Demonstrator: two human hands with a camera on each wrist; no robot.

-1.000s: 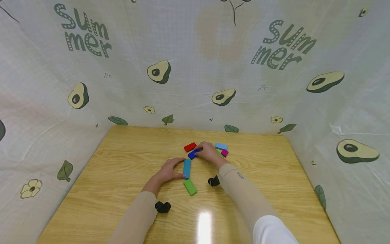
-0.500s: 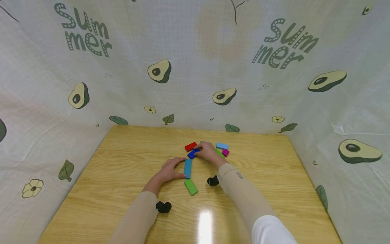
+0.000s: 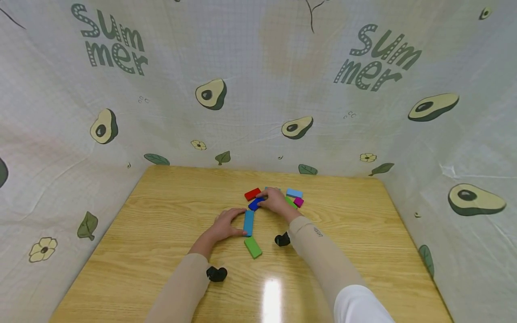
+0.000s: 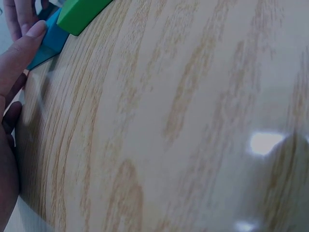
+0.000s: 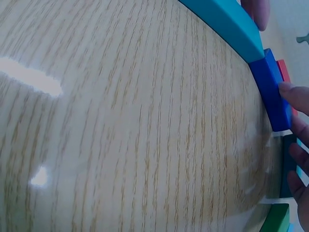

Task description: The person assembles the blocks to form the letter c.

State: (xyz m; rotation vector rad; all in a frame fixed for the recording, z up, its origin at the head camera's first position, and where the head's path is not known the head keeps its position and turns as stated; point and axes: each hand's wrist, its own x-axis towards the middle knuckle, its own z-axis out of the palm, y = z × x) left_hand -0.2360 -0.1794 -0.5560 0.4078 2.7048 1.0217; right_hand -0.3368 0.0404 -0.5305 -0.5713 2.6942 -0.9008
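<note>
In the head view my left hand (image 3: pixel 224 225) grips a light blue block (image 3: pixel 248 223) end to end, its thumb at the near end and a finger at the far end. My right hand (image 3: pixel 278 202) pinches a dark blue block (image 3: pixel 255 204) that lies by the light blue one's far end. Seen from the right wrist, the corners of the dark blue block (image 5: pixel 270 92) and the light blue block (image 5: pixel 227 24) meet. A green block (image 3: pixel 253 247) lies just below the light blue one. Behind the dark blue block is a red block (image 3: pixel 252 194).
Right of my right hand lie a pale blue block (image 3: pixel 294 193), a second green block (image 3: pixel 291 202) and a small magenta block (image 3: pixel 299 202). A teal block (image 3: pixel 268 188) is mostly hidden behind that hand. Printed cloth (image 3: pixel 254 58) hangs around the wooden table (image 3: pixel 173 197).
</note>
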